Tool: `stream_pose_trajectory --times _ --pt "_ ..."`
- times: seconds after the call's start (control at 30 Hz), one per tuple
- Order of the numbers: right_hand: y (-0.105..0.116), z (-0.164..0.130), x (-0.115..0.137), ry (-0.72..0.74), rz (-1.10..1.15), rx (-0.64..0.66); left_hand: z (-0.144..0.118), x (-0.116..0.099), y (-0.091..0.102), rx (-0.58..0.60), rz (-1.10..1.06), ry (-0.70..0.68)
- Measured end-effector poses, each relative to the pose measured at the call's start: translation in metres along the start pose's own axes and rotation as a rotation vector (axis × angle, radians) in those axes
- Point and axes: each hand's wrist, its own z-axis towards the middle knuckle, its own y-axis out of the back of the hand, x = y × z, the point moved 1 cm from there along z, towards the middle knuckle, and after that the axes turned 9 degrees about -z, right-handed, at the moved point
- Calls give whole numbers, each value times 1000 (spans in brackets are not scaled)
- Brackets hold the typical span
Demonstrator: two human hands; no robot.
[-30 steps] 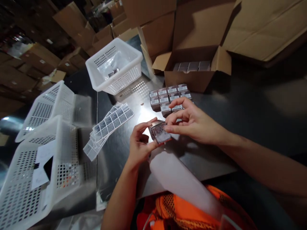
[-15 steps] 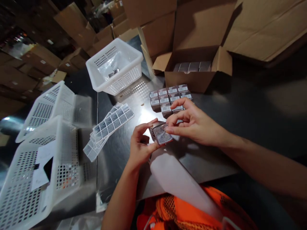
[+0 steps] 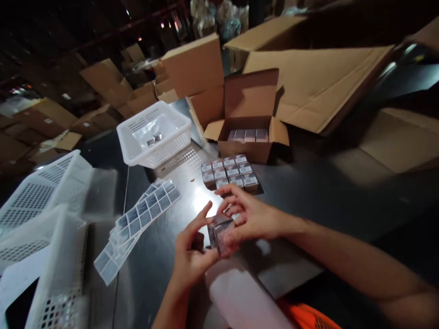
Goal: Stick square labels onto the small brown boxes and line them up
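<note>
A small dark box (image 3: 216,231) with shiny sides is held low over the metal table. My left hand (image 3: 189,256) grips it from the left, thumb at the near edge and index finger stretched past the top. On its right side, my right hand (image 3: 253,216) has its thumb pressed on the face, with the other fingers curled above. Just beyond the hands stand rows of similar small boxes (image 3: 232,171) with barcode labels on top. To the left lie overlapping sheets of square labels (image 3: 148,211). Below the held box is a white, smooth, sleeve-like thing (image 3: 238,288).
An open carton (image 3: 243,150) with small boxes inside stands behind the rows. A white perforated basket (image 3: 169,148) holding a plastic bag is at the back left. More white baskets (image 3: 65,256) line the left edge. Large cardboard (image 3: 318,87) leans at the back right.
The view has tilted up and shifted, showing more of the background. My right thumb has come onto the box's face, and my right fingers have moved closer around it. My left hand still holds the box.
</note>
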Motion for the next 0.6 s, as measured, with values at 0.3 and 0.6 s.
stream_pose_trajectory --times 0.3,0.6 --pt "-17 2 -8 -4 -1 -5 4 -8 6 42 34 207" --pt "75 43 78 412 -1056 -826 7 -7 -5 -241 -24 204"
